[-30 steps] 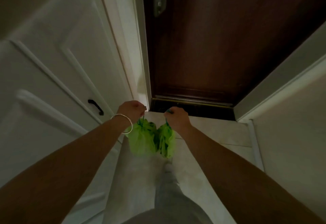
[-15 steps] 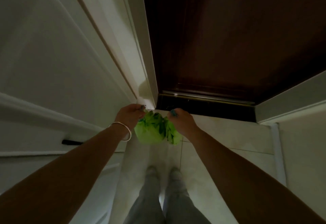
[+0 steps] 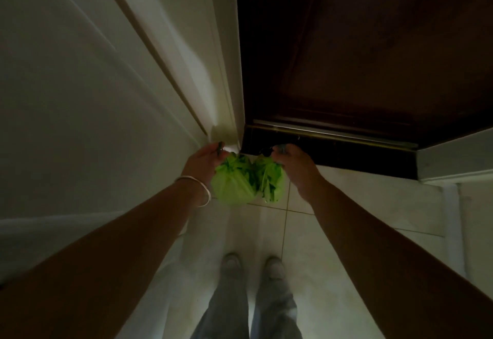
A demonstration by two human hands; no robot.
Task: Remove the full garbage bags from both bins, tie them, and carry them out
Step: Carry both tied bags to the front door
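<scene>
Standing at the closed dark door [image 3: 360, 53] at twelve o'clock, the left hand [image 3: 204, 161] and right hand [image 3: 294, 166] each grip a tied green garbage bag [image 3: 234, 185] by its neck, so carrying-out is under way and freeing a hand for the door likely follows.

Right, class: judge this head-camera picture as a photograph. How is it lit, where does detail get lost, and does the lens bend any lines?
Head view: dim, greenish light; the two green bags are the brightest thing, gripped by the left hand and right hand. The dark brown door sinks into shadow. Wide-angle distortion splays the white door frame and stretches the forearms. A soft glow falls on the floor tiles.
</scene>
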